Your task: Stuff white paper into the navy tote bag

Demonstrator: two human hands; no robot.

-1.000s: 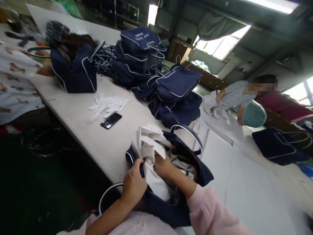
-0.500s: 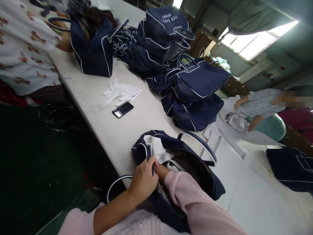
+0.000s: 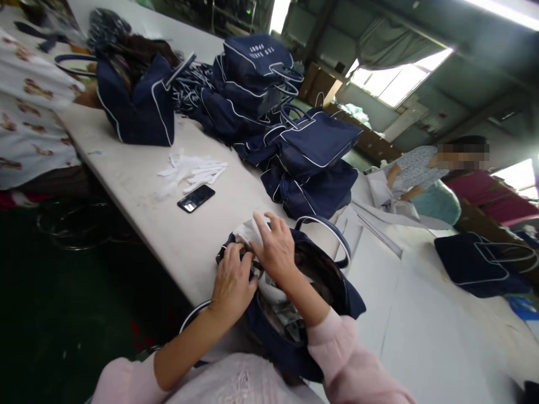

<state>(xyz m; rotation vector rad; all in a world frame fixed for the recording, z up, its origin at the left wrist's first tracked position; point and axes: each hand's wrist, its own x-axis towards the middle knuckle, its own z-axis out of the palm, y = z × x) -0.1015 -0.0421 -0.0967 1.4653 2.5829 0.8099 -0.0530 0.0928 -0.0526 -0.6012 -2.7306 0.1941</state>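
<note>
At the table's (image 3: 138, 185) near edge, the left hand (image 3: 231, 280) grips the rim of an open navy bag (image 3: 337, 292). Just beside it, the right hand (image 3: 275, 249) presses white paper stuffing (image 3: 248, 230) into the bag's mouth, fingers spread. A phone (image 3: 196, 198) lies farther along, left of stacked navy bags (image 3: 311, 146).

Navy bag (image 3: 337, 292) under both hands: woven cloth, matt, white piping along edges, handle (image 3: 332, 235) corded and smooth. White stuffing (image 3: 248, 230) at bag mouth: crumpled paper, matt, creased. Left hand (image 3: 231, 280) and right hand (image 3: 275, 249) bare; sleeve (image 3: 349, 365) soft pink cloth. Desk (image 3: 189, 241): pale, smooth, matt, faintly scuffed. Phone (image 3: 196, 198): black, glossy screen catching light. White strips (image 3: 191, 171) near it: thin, matt, paper or cloth, cannot tell. Stacked bags (image 3: 269, 95) toward far edge: same navy cloth, white trim.
</note>
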